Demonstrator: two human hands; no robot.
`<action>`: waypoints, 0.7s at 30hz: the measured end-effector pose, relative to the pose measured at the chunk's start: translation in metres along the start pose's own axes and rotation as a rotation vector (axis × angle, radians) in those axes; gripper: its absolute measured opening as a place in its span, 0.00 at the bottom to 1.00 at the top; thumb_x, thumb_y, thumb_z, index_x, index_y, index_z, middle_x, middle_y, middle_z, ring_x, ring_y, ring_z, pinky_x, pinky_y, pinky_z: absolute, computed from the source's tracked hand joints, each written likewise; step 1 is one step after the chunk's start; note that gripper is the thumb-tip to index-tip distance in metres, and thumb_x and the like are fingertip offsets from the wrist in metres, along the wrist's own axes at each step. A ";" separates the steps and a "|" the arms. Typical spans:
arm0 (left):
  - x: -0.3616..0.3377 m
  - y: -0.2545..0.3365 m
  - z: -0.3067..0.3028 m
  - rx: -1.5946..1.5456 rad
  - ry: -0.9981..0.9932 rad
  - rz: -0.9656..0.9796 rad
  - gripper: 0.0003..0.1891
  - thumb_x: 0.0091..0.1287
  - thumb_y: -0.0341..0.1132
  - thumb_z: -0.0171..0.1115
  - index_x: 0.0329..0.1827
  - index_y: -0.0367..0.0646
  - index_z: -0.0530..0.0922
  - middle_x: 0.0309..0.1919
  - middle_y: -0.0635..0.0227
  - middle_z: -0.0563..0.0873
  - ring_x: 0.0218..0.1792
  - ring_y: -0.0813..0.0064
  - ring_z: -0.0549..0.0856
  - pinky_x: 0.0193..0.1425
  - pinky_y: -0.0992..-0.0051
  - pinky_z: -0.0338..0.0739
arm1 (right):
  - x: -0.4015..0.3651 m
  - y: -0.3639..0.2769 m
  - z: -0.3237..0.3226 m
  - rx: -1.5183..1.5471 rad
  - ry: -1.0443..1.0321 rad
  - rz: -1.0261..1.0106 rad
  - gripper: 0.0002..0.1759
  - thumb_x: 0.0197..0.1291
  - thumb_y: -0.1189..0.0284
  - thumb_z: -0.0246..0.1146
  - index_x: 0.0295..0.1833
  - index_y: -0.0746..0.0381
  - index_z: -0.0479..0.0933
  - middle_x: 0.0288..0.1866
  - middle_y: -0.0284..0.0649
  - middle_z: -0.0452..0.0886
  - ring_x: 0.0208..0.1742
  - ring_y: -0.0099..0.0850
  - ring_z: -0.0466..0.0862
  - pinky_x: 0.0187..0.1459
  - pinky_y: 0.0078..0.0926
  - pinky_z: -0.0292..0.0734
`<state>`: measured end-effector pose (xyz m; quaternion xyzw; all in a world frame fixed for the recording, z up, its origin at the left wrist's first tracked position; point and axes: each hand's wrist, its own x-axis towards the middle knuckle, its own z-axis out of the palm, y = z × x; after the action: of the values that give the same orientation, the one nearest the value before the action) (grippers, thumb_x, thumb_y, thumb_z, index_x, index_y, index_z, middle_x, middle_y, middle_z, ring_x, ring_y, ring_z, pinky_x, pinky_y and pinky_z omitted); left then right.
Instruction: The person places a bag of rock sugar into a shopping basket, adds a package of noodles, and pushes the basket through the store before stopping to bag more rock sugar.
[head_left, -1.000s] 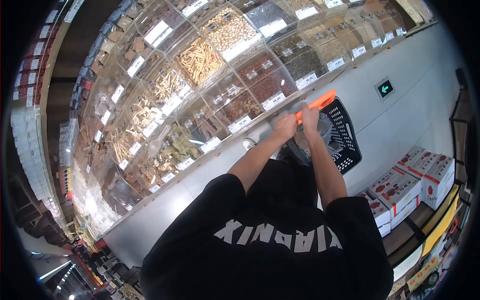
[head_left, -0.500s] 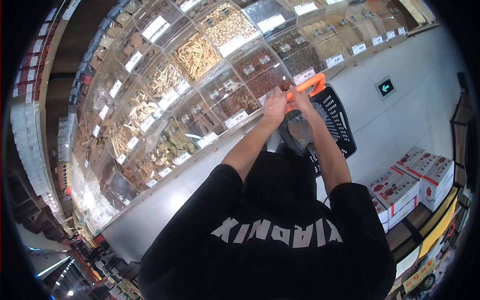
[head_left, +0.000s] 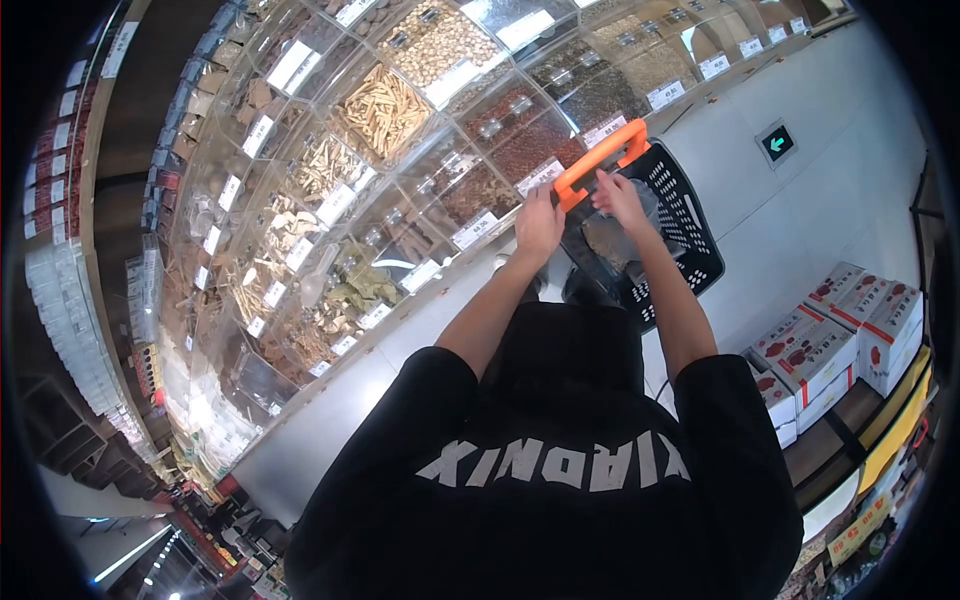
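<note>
A black shopping basket (head_left: 686, 215) with an orange handle (head_left: 603, 158) stands on the floor in front of me. My left hand (head_left: 540, 226) is closed at the left end of that handle; its grip is partly hidden. Just below the handle, over the basket, my right hand (head_left: 622, 204) is off the orange bar with its fingers partly apart. Nothing shows in it. Inside the basket lies a clear plastic bag with brownish contents (head_left: 608, 240), partly covered by my right hand and forearm.
Clear bulk bins of dried goods (head_left: 384, 108) with price tags line the left and front. Stacked white-and-red cartons (head_left: 806, 350) stand at the right. A green arrow sign (head_left: 778, 145) is set in the pale tiled floor (head_left: 735, 110). My shoe shows near the bins.
My right hand has let go of the orange handle and moved slightly right and away from it. My left hand has shifted a little down and left, staying at the handle's end.
</note>
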<state>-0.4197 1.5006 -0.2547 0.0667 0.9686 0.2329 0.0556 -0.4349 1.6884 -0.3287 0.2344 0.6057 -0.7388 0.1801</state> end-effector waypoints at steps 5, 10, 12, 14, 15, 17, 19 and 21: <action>-0.065 -0.070 -0.002 0.025 -0.224 -0.025 0.10 0.63 0.34 0.66 0.43 0.39 0.79 0.43 0.48 0.82 0.46 0.45 0.84 0.50 0.52 0.80 | -0.013 0.150 -0.038 -0.341 0.122 0.181 0.23 0.67 0.53 0.64 0.36 0.66 0.79 0.28 0.40 0.84 0.25 0.32 0.85 0.30 0.27 0.80; -0.099 -0.149 -0.002 -0.060 -0.397 -0.044 0.09 0.62 0.35 0.68 0.32 0.38 0.81 0.33 0.49 0.84 0.42 0.46 0.85 0.47 0.53 0.80 | -0.100 0.235 -0.048 -0.714 0.142 0.319 0.23 0.62 0.57 0.63 0.32 0.71 0.83 0.27 0.50 0.86 0.27 0.40 0.88 0.35 0.39 0.82; -0.105 -0.175 0.006 -0.089 -0.448 -0.109 0.10 0.61 0.37 0.70 0.30 0.39 0.82 0.31 0.51 0.87 0.39 0.47 0.86 0.45 0.53 0.80 | -0.138 0.239 -0.052 -0.660 0.156 0.413 0.22 0.61 0.58 0.63 0.34 0.70 0.85 0.29 0.52 0.87 0.32 0.44 0.89 0.40 0.42 0.82; -0.107 -0.196 0.013 -0.077 -0.495 -0.135 0.10 0.61 0.37 0.70 0.30 0.39 0.83 0.31 0.50 0.87 0.38 0.46 0.86 0.44 0.54 0.80 | -0.163 0.253 -0.046 -0.684 0.276 0.440 0.22 0.61 0.59 0.62 0.37 0.71 0.85 0.33 0.55 0.87 0.41 0.47 0.89 0.46 0.43 0.81; -0.104 -0.197 0.013 -0.078 -0.512 -0.141 0.10 0.61 0.37 0.70 0.30 0.39 0.83 0.30 0.49 0.86 0.38 0.47 0.87 0.44 0.54 0.80 | -0.175 0.249 -0.042 -0.663 0.304 0.488 0.22 0.61 0.59 0.62 0.38 0.72 0.85 0.35 0.56 0.87 0.43 0.48 0.89 0.47 0.43 0.81; -0.094 -0.194 0.015 -0.087 -0.556 -0.166 0.10 0.61 0.37 0.69 0.30 0.38 0.83 0.30 0.49 0.87 0.38 0.47 0.87 0.45 0.55 0.80 | -0.188 0.246 -0.036 -0.616 0.325 0.526 0.22 0.59 0.60 0.61 0.39 0.72 0.84 0.36 0.56 0.87 0.43 0.48 0.89 0.48 0.44 0.80; -0.089 -0.189 0.019 -0.075 -0.594 -0.202 0.10 0.62 0.37 0.69 0.30 0.38 0.83 0.31 0.49 0.87 0.38 0.47 0.87 0.45 0.55 0.80 | -0.196 0.226 -0.030 -0.558 0.297 0.560 0.20 0.60 0.62 0.61 0.39 0.72 0.82 0.33 0.54 0.87 0.38 0.45 0.89 0.42 0.41 0.82; -0.079 -0.184 0.022 -0.079 -0.601 -0.141 0.11 0.63 0.38 0.67 0.30 0.38 0.83 0.31 0.49 0.87 0.39 0.46 0.87 0.46 0.55 0.80 | -0.195 0.233 -0.028 -0.489 0.303 0.571 0.20 0.61 0.62 0.60 0.38 0.72 0.82 0.32 0.52 0.87 0.34 0.42 0.88 0.39 0.38 0.81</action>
<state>-0.3578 1.3355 -0.3529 0.0633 0.9012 0.2356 0.3582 -0.1424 1.6658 -0.4121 0.4497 0.6937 -0.4504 0.3372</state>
